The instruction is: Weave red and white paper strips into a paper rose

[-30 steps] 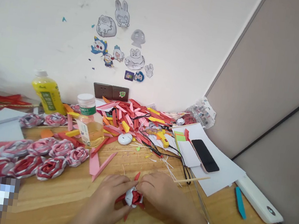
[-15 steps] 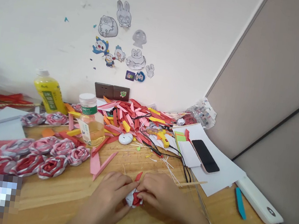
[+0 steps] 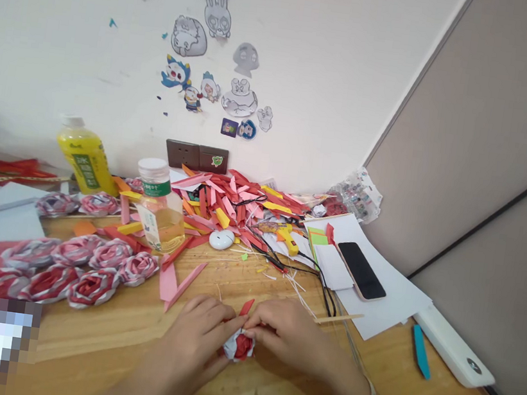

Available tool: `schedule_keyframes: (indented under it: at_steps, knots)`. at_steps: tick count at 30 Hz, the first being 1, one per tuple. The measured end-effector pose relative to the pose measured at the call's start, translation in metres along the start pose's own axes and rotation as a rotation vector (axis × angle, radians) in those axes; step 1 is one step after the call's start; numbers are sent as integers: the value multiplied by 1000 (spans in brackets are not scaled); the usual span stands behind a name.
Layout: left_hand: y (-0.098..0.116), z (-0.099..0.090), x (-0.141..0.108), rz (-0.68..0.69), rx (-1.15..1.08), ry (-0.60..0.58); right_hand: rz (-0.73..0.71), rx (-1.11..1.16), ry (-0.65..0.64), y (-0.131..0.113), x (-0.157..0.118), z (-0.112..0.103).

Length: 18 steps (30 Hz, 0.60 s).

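Red and whitish-grey paper makes up the small folded flower [image 3: 240, 347], its swirled red heart showing on the right and pale, crinkled folds on the left. It sits between both grips: the left grip [image 3: 200, 338] is clamped around its left side, the right grip [image 3: 288, 337] pinched together at its upper edge. Just beyond, a red strip [image 3: 247, 306] juts up between them. Left of the grips, paper roses [image 3: 93, 288] lie on the worktop [image 3: 93, 347]; well beyond rises a pile of folded strips [image 3: 229, 206].
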<state>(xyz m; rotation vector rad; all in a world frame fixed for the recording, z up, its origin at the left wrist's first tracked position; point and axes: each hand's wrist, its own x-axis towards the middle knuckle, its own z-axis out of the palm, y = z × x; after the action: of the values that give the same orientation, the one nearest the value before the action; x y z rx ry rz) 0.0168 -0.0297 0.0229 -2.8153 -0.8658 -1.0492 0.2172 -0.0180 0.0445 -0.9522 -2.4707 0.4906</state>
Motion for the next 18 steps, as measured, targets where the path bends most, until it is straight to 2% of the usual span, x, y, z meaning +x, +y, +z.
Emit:
schedule_keyframes:
  at_steps: [7,12,18]
  knots:
    - [0,-1,1,-47,-16,-14,-185,-342,25,8,-3,9]
    - [-1,-1,3,-53,-9,-1,-301,-432,121,8,-2,14]
    - [1,1,1,-80,-39,-6,-303,-451,170,8,-3,16]
